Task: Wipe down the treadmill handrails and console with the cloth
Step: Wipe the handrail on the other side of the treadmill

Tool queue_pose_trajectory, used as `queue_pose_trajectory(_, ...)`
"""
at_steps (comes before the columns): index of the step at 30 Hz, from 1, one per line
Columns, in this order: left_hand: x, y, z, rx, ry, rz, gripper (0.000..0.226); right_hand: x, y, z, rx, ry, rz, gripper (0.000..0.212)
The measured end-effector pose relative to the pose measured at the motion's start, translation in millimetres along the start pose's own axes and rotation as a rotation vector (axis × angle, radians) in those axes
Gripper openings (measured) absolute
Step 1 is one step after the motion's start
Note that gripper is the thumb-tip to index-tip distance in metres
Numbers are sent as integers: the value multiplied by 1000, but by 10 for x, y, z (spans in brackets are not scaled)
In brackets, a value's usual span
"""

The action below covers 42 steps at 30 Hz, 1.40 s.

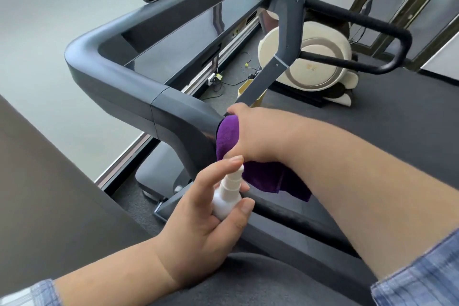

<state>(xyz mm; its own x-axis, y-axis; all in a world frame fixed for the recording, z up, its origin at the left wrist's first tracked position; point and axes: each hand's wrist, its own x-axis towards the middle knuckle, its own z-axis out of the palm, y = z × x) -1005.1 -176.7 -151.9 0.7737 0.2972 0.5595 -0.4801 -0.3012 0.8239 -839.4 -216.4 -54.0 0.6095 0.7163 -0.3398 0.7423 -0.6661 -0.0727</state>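
The right hand [258,131] is wrapped around the left handrail [280,208] with the purple cloth [227,135] clamped under it, right where the rail meets the grey frame [119,87]; loose cloth hangs below. The left hand [206,218] grips a small white spray bottle [227,197], forefinger on the nozzle, aimed toward the cloth, probably to dampen it. The rail runs free back toward the person, so there's room to slide. The glossy console [183,32] and far handrail [360,20] sit well apart
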Motion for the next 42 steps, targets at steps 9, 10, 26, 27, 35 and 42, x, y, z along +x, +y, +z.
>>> queue_pose_trajectory(9,48,-30,152,-110,-77,49,47,-163,-27,457,-315,625,-42,79)
queue_pose_trajectory(10,50,-26,152,-121,-78,59,48,-158,-46,501,-326,633,-23,77)
queue_pose_trajectory(26,-109,174,335,-45,-59,92,50,-272,72,342,-148,406,-20,57)
queue_pose_trajectory(27,-137,190,344,-31,-59,88,50,-302,123,320,-111,380,-20,54)
queue_pose_trajectory(35,-296,298,658,37,-28,44,51,-627,636,285,50,206,-25,58)
queue_pose_trajectory(42,-344,422,1257,86,-99,-53,51,-1045,1182,433,73,199,-17,67)
